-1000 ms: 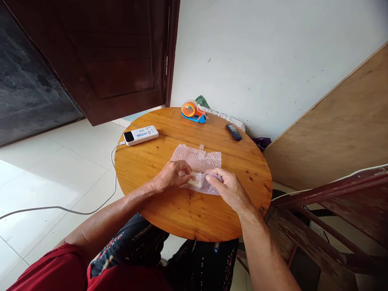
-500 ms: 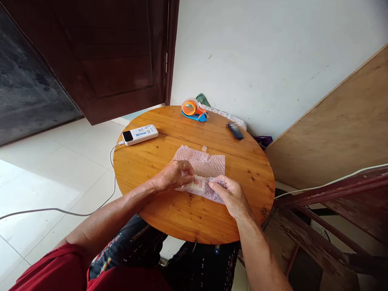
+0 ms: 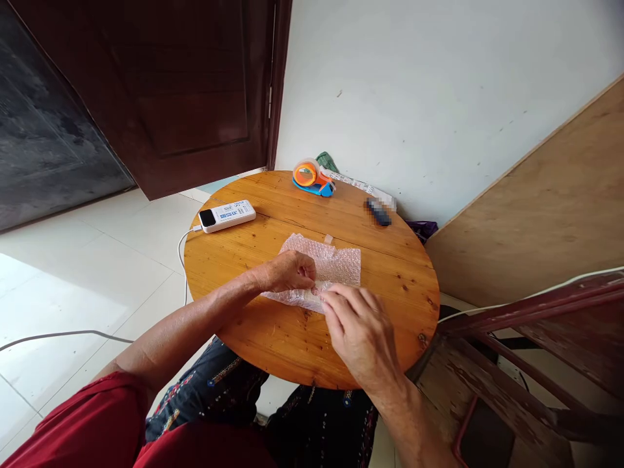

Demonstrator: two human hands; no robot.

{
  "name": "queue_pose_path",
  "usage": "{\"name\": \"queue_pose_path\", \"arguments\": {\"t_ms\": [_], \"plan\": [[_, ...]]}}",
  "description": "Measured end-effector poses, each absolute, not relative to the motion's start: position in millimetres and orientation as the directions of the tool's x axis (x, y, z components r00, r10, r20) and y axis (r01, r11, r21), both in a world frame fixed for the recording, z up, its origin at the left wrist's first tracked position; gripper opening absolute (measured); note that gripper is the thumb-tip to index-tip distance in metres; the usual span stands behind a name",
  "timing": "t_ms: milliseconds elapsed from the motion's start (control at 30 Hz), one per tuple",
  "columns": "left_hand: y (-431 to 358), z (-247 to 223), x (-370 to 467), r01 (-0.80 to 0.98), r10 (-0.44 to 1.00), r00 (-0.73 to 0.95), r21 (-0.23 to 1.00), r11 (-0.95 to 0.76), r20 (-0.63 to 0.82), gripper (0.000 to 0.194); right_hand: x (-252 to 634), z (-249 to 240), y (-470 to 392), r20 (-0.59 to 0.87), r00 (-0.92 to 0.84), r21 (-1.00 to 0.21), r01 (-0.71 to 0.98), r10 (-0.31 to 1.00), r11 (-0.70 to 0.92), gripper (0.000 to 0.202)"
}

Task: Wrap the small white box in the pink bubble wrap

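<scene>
A sheet of clear bubble wrap (image 3: 341, 263) lies on the round wooden table (image 3: 292, 351), its near part folded over. My left hand (image 3: 294, 270) comes in from the left, its fingers pinched on the wrap near the middle. From the right my right hand (image 3: 361, 328) reaches over the near part, thumb and fingers closed together at the wrap's edge, close to the left fingertips. Between the hands a small pale flat piece with reddish print (image 3: 316, 290) shows only in part; my fingers hide the remainder.
An orange and blue tape dispenser (image 3: 313, 177) stands at the table's far edge. A white device (image 3: 227, 216) with a cable lies at the left. A dark, blurred-out object (image 3: 379, 212) rests at the far right. A scrap of clear tape (image 3: 329, 239) sits behind the wrap.
My right hand has shifted left and turned over, closing in on the left fingertips. The wrap's near right part is now folded leftward, and the printed piece is more covered.
</scene>
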State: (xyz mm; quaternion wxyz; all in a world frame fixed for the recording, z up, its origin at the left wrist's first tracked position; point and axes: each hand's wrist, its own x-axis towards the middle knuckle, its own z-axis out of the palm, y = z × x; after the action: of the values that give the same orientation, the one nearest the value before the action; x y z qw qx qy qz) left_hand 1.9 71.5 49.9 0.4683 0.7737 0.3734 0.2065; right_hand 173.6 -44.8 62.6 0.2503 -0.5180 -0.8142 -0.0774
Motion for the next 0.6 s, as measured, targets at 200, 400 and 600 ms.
{"name": "queue_pose_path", "arguments": {"t_ms": [200, 400, 600], "plan": [[74, 50, 5, 0.403, 0.759, 0.651, 0.855, -0.327, -0.016, 0.003, 162, 55, -35, 0.308, -0.407, -0.049, 0.896, 0.86, 0.441, 0.018], [64, 54, -29, 0.432, 0.914, 0.388, 0.854, -0.29, 0.114, 0.022, 157, 65, -35, 0.225, -0.431, 0.053, 0.901, 0.874, 0.431, 0.024], [45, 47, -74, 0.655, 0.969, 0.248, 0.738, -0.162, -0.008, 0.032, 154, 66, -28, 0.215, -0.445, 0.096, 0.896, 0.869, 0.435, 0.014]]}}
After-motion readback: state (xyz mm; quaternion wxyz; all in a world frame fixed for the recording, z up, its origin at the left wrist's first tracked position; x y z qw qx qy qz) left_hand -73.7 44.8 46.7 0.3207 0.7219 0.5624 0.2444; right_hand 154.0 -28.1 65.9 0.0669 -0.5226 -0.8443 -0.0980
